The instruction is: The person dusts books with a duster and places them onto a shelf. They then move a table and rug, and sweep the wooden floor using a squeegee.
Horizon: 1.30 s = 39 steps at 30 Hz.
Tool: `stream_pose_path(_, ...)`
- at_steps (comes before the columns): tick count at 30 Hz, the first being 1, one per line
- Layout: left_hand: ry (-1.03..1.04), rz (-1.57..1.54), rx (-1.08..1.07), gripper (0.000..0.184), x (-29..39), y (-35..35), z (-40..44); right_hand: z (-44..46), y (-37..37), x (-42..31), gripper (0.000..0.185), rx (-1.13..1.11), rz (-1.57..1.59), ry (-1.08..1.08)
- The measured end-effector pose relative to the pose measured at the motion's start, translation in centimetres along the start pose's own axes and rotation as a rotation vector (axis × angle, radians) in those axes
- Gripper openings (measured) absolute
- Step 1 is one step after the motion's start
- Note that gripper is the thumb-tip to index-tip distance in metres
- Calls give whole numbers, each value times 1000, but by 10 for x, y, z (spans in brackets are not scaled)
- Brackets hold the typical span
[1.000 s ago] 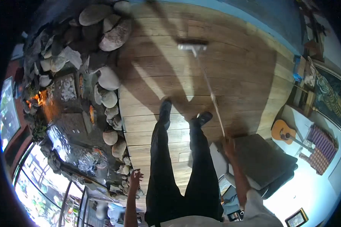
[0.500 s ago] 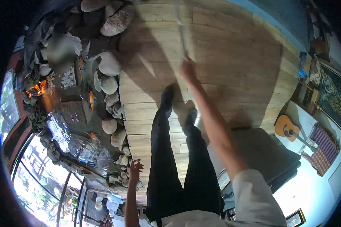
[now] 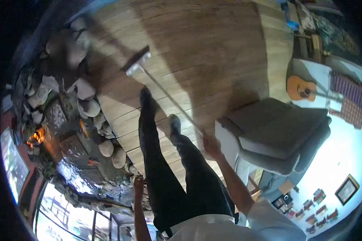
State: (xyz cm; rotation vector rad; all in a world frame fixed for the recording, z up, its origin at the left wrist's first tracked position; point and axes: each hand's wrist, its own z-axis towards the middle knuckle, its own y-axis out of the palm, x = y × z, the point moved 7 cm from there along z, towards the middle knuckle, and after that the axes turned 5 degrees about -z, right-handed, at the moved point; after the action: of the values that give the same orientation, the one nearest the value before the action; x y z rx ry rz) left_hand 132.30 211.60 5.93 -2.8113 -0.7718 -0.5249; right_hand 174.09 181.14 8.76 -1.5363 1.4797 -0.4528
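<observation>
My right hand is closed round the end of the long thin handle of a push broom. The broom's wide head, pale along one side and dark along the other, is on the wood-plank floor ahead of my feet. My left hand hangs beside my left leg, near the stones of the pond, apart from the broom. It looks small and its fingers are not distinct, so whether they are curled or apart does not show.
On the left, rounded stones edge a pond with orange fish. A grey padded seat stands close to my right arm. Further right, a guitar is by the white wall. A framed picture hangs lower on that wall.
My right hand has drawn back toward my body, and the broom head has come into view at the front left. My view has turned. My left hand's fingers, spread before, no longer show clearly.
</observation>
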Motion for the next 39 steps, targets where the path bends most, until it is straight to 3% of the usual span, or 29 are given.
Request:
stream_pose_path(1,29,47,12,30,14,8,-6,-48,-4,19,36,7,110,58)
stream_pose_path(2,40,65,2,30,-3,8,5,-85,-7,36,36,25,339,139)
stream_pose_path(4,133,241,59,31,-52,-14,25,-132,-8,49,36,61,474,246)
stream_pose_path(5,13,137,24,32,26,30,-15,-153,-6,59,37,79,595,334)
stream_pose_path(8,-16,43,19,32,2,31,-23,-134,2,83,38,-24,671,552)
stream_pose_path(9,6,114,25,31,-42,12,-11,-106,5,88,38,-21,676,559)
stream_pose_path(10,4,122,21,31,-44,14,-18,-65,-10,90,36,199,620,396)
stream_pose_path(11,200,362,-19,29,-27,21,-31,-25,-14,98,35,252,593,425)
stream_pose_path(13,91,367,-51,25,-49,17,-34,61,-19,117,36,336,462,428)
stream_pose_path(14,80,372,-44,25,-53,18,-38,113,-16,128,38,321,272,374)
stream_pose_path(16,-159,255,14,25,-71,21,-45,201,10,151,42,255,-341,195)
stream_pose_path(17,-124,81,-4,26,-76,21,-47,202,16,147,42,207,-361,197)
stream_pose_path(18,-110,176,-9,26,-69,23,-53,203,21,141,43,159,-381,198)
stream_pose_path(19,-141,99,16,27,-70,20,-55,184,43,158,33,193,-19,339)
stream_pose_path(20,-165,13,37,27,-76,19,-58,153,49,161,34,212,106,373)
stream_pose_path(21,-44,183,17,27,-78,15,-58,98,60,162,35,199,126,332)
stream_pose_path(24,-102,47,27,26,-101,8,-60,-92,106,193,42,54,-7,161)
stream_pose_path(25,-47,148,42,26,-89,9,-66,-169,129,221,46,2,-117,32)
stream_pose_path(26,-48,127,62,26,-91,3,-69,-254,171,272,49,10,-297,-233)
stream_pose_path(29,-160,-72,67,25,-133,-16,-61,-355,121,218,29,-202,216,330)
stream_pose_path(31,-118,5,47,26,-135,-29,-54,-384,103,184,25,-450,456,740)
stream_pose_path(33,169,136,49,28,-136,-49,-51,-349,73,112,25,-303,496,733)
stream_pose_path(34,311,204,64,29,-123,-55,-54,-315,65,80,26,-182,608,589)
stream_pose_path(35,53,4,102,30,-136,-65,-49,-294,83,82,27,-200,709,651)
stream_pose_path(36,-208,-197,133,31,-136,-68,-53,-251,84,66,22,-122,584,550)
stream_pose_path(37,-177,-111,135,31,-126,-74,-54,-197,97,49,27,-46,224,56)
stream_pose_path(38,-178,-122,144,31,-118,-81,-54,-158,107,27,33,211,-192,-361)
stream_pose_path(39,-110,-84,115,31,-113,-86,-54,-106,101,-3,33,83,128,-62)
